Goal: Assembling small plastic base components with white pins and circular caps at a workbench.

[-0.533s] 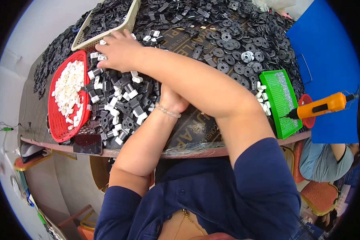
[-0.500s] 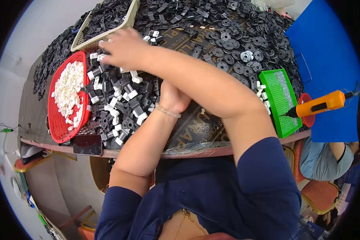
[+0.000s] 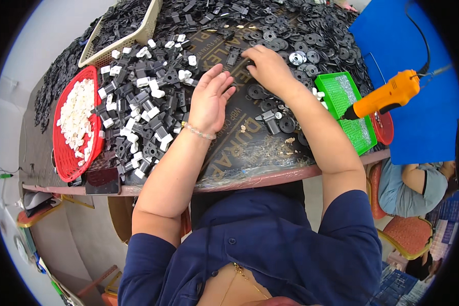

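Observation:
My left hand (image 3: 209,102) is raised at the right edge of a heap of black plastic parts with white caps (image 3: 153,112). Its fingers are stretched out, and no object shows in it. My right hand (image 3: 269,69) is over the middle of the table, its fingers apart and pointing left. Near its fingertips lies a small flat black part (image 3: 232,56). Black round discs (image 3: 286,125) lie below its wrist, beside a black part with a metallic piece (image 3: 270,121). More black discs (image 3: 311,39) are piled beyond this hand.
A red basket (image 3: 98,133) of small white pieces stands left, a beige basket (image 3: 86,58) of black parts behind it. Right are a green tray (image 3: 336,92) with small metal pieces, a hanging orange electric screwdriver (image 3: 387,94), a red bowl (image 3: 386,127) and a blue panel (image 3: 413,56).
My right hand has swung from above the capped parts on the left to the middle of the table. My forearms are no longer crossed, and my left hand is now uncovered.

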Motion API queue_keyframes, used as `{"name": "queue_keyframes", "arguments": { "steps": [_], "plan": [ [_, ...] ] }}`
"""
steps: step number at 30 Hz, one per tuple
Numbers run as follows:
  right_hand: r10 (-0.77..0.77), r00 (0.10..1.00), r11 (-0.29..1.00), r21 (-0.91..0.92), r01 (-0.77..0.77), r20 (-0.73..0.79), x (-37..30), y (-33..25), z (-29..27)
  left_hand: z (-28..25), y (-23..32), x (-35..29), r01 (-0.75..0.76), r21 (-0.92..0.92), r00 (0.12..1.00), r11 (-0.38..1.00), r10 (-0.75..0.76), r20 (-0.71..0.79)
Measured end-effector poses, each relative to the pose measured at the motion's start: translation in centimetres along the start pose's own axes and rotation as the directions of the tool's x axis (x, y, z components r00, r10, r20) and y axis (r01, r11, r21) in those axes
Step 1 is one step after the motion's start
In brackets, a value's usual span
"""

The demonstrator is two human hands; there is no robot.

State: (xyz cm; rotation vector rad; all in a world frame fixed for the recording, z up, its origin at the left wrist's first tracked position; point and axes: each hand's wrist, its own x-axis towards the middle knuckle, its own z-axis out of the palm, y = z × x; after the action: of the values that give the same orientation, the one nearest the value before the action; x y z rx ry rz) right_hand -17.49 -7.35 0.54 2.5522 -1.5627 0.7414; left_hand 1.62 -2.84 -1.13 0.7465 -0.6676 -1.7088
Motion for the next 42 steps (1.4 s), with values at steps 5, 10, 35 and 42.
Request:
{"name": "queue_keyframes", "arguments": {
  "steps": [5, 10, 35, 42],
  "plan": [
    [0.159, 0.987, 0.805, 0.575, -0.146, 0.028, -2.2, -4.4, -3.4, 0.3, -0.7, -0.3, -0.084, 0.289, 0.972, 0.954, 0.015, 0.234],
    [0.228, 0.966, 0.971, -0.047, -0.235, -0.119, -5.5, 2.3, -6.3, 1.7, -0.2, -1.0, -0.048, 0.344, 0.978, 0.938, -0.026, 0.206],
    [0.273, 0.954, 0.493, 0.870, -0.026, -0.127, -4.9, -3.7, -4.3, 1.0, 0.6, -1.1, 0.258, -0.069, 0.924, 0.964, -0.225, 0.309],
    [0.161, 0.966, 0.720, 0.693, 0.025, -0.202, -5.2, -3.9, -4.3, 0.8, 0.7, -1.2, 0.307, -0.135, 0.902, 0.942, -0.243, 0.356]
  ]
}}
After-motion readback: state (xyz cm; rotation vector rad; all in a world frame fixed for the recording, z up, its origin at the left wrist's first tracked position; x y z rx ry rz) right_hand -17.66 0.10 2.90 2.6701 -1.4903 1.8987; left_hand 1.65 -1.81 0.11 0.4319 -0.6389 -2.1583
